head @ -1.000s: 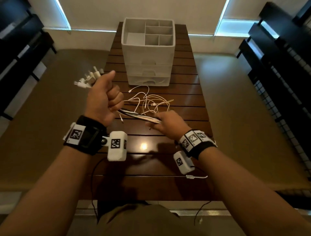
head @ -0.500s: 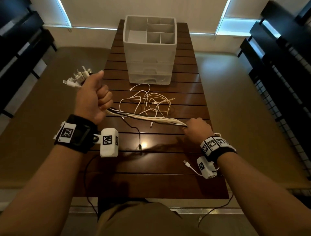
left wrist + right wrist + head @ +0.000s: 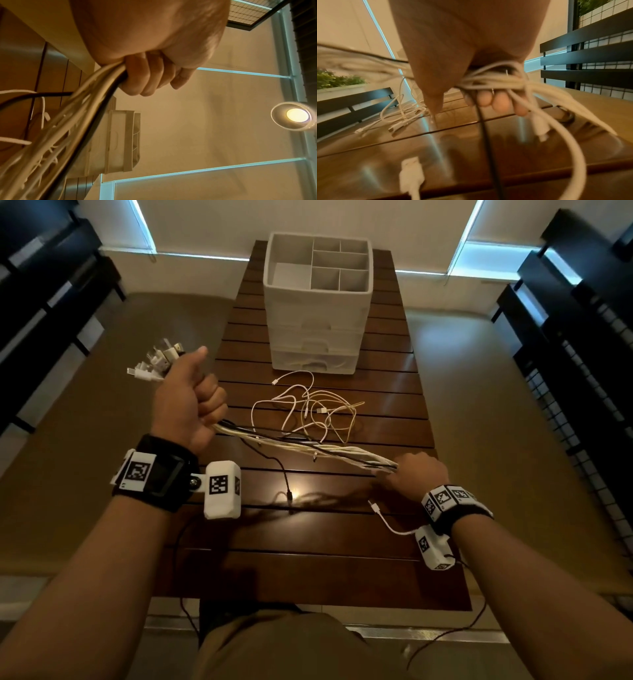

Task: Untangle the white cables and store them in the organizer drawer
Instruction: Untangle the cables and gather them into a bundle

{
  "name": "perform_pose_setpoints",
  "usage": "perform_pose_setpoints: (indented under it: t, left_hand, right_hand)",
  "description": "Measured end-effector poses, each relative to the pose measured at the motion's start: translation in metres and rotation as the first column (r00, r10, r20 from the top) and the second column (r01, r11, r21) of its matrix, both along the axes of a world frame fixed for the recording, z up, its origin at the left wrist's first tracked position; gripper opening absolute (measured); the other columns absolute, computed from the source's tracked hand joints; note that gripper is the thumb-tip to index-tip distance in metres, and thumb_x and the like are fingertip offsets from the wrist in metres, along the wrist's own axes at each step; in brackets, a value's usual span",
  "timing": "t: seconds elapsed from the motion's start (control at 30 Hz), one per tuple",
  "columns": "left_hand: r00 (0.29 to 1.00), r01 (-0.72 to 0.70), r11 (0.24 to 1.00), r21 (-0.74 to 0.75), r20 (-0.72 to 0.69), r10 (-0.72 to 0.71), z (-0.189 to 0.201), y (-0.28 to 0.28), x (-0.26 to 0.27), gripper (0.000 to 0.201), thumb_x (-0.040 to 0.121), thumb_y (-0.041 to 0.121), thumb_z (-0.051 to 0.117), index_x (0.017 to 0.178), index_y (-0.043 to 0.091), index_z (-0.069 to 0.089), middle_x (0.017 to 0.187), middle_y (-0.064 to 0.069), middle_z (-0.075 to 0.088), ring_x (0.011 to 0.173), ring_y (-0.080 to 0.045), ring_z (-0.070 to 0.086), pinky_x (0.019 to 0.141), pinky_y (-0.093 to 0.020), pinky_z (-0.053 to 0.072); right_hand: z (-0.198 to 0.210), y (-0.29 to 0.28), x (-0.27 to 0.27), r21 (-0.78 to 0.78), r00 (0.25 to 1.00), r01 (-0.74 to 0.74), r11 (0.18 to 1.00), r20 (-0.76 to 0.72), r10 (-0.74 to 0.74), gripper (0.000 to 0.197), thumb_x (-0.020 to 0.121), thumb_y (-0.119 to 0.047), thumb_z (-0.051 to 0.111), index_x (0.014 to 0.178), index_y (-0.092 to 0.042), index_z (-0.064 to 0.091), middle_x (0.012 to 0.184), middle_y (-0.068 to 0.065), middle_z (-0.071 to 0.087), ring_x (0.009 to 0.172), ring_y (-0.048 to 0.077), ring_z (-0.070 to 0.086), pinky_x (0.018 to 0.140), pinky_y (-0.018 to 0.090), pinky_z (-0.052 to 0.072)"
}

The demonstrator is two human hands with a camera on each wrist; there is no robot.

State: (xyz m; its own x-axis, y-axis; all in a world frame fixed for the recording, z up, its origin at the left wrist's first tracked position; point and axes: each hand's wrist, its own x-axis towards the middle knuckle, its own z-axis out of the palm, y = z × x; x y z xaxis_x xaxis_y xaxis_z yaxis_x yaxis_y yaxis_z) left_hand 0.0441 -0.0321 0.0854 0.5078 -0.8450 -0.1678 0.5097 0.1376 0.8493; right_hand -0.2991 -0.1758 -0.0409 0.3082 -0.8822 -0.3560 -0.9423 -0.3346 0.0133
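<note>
Cables pulled taut over table between left hand, fisted round plug ends, and right hand, closed round far-right stretch. Best slid slowly, grip loose, snags eased. More cables loose before closed organizer.
</note>
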Motion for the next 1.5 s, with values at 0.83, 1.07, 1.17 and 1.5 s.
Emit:
perform_pose_setpoints:
  t: [0.83, 1.07, 1.17, 1.5]
  left_hand:
    - [0.998, -0.016, 0.997, -0.069, 0.055, 0.02, 0.021, -0.009, 0.013, 0.053, 0.102, 0.035, 0.056, 0.065, 0.028, 0.019, 0.051, 0.007, 0.012, 0.042, -0.01, 0.007, 0.035, -0.022, 0.013]
    - [0.988, -0.135, 0.99, -0.037, 0.075, 0.137, 0.029, 0.019, 0.059, 0.054, 0.086, 0.044, 0.066, 0.063, 0.027, 0.02, 0.05, 0.006, 0.012, 0.044, -0.011, 0.008, 0.037, -0.022, 0.013]
    - [0.982, -0.157, 0.987, -0.022, 0.101, 0.159, 0.023, 0.021, 0.057, 0.055, 0.082, 0.045, 0.068, 0.067, 0.028, 0.017, 0.053, 0.006, 0.012, 0.046, -0.012, 0.007, 0.039, -0.023, 0.012]
    - [0.997, -0.081, 0.996, 0.038, 0.022, 0.08, 0.003, -0.004, 0.008, 0.05, 0.103, 0.033, 0.054, 0.062, 0.026, 0.026, 0.05, 0.008, 0.014, 0.042, -0.01, 0.007, 0.035, -0.022, 0.01]
  right_hand:
    - [0.021, 0.054, 0.111, 0.097, 0.806, -0.453, 0.886, 0.469, 0.361, 0.027, 0.098, -0.041, 0.065, 0.116, -0.02, 0.06, 0.104, 0.002, 0.069, 0.096, 0.02, 0.067, 0.08, 0.035, 0.053]
    - [0.012, 0.003, 0.022, -0.002, 0.967, -0.138, 0.99, 0.215, 0.135, 0.01, 0.096, -0.032, 0.056, 0.099, -0.025, 0.063, 0.091, 0.003, 0.066, 0.075, 0.024, 0.056, 0.067, 0.033, 0.047]
    - [-0.001, -0.009, -0.016, 0.062, 1.0, -0.016, 0.998, 0.004, 0.015, 0.058, 0.09, -0.076, 0.05, 0.085, -0.02, 0.064, 0.084, 0.001, 0.068, 0.072, 0.02, 0.064, 0.066, 0.031, 0.055]
    - [0.038, -0.006, 0.042, 0.243, 0.873, -0.323, 0.915, 0.449, 0.188, 0.099, 0.077, -0.072, 0.076, 0.154, -0.022, 0.04, 0.152, 0.004, 0.046, 0.137, 0.024, 0.047, 0.109, 0.045, 0.047]
